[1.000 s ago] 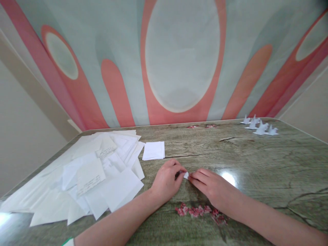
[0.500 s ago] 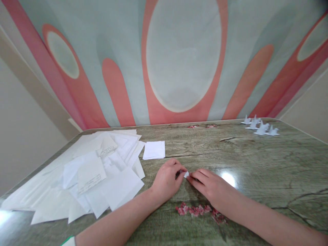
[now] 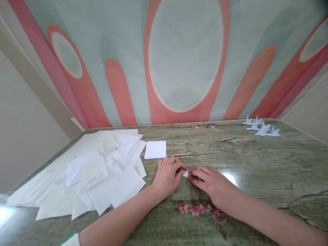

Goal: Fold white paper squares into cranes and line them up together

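Between my hands, close above the table, is a small piece of folded white paper (image 3: 186,174). My left hand (image 3: 168,175) pinches its left side between thumb and fingers. From the other side, my right hand (image 3: 208,182) has its thumb and fingertips closed on the right end. Fingers cover much of the paper, so its full folded shape is hidden. Just beyond my left hand lies a small stack of square white paper (image 3: 155,149).
Loose white sheets (image 3: 96,174) spread in a large pile over the table's left side. Several folded paper cranes (image 3: 263,128) stand at the far right. The wood-patterned table (image 3: 256,157) bears printed pink flowers (image 3: 196,208) and meets a patterned backdrop (image 3: 186,61).
My fingers have shifted very slightly around the folded paper, and both hands keep their hold. The whole view has moved a little to the right.
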Tool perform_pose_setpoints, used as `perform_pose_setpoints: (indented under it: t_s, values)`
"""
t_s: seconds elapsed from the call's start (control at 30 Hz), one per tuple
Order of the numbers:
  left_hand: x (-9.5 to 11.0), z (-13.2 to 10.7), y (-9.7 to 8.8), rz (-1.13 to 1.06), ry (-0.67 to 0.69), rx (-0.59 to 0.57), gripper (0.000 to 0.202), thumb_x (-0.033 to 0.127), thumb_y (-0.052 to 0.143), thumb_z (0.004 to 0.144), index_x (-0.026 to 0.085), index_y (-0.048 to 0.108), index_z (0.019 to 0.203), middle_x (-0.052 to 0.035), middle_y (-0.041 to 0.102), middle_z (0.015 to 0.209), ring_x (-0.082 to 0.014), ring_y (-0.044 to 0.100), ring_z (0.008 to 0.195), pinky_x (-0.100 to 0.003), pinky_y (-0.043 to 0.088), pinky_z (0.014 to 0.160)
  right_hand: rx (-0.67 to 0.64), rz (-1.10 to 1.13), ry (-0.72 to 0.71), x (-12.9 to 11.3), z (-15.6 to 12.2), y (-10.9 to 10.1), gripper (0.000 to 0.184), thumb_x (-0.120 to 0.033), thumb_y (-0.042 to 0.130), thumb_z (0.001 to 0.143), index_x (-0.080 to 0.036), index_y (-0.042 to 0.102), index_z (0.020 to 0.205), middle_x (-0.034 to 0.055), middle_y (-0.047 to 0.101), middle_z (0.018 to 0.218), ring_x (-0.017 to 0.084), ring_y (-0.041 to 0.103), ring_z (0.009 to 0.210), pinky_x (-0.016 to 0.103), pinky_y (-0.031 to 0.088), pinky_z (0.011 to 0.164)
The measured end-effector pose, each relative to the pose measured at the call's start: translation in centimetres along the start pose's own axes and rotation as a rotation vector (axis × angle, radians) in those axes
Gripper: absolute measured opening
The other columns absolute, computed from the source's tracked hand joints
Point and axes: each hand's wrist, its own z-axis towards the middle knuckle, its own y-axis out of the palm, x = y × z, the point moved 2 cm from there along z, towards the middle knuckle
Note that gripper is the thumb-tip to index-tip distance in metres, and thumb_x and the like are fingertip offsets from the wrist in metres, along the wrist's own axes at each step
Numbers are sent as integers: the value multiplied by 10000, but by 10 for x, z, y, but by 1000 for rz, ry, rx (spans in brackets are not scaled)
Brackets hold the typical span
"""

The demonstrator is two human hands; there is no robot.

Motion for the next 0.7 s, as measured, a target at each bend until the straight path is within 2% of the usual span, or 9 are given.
perform_pose_setpoints:
  t_s: [0.2,0.4,0.6,0.7]
  values:
    - [-8,1,-2,14,-23,4,94,271,578,810,261,639,881,-11,564,892,-209,486,928,-342,349,799,-62,-30,26,-2,1,-2,455,2,421,752,-136,551,1165,106,574,1115,230,487,1042,395,435,861]
    - [-12,1,-2,-48,-43,20,135,264,501,858,239,629,892,-14,581,895,-192,501,906,-330,349,808,-76,12,86,-1,-1,-2,485,5,420,757,-180,545,1187,102,545,1145,231,489,1033,381,413,862]
    - [-10,-1,-1,-29,-31,35,232,373,674,718,231,620,894,-18,556,906,-215,489,935,-342,347,823,-90,56,115,1,-1,-3,497,-3,426,779,-216,535,1214,98,528,1161,242,490,1015,386,405,848]
    - [-10,0,0,-20,-47,26,233,375,684,704,227,618,872,-20,549,910,-218,486,937,-344,349,818,-72,80,114,2,0,-2,430,-40,422,824,-219,560,1189,97,534,1156,242,490,1009,390,404,845]
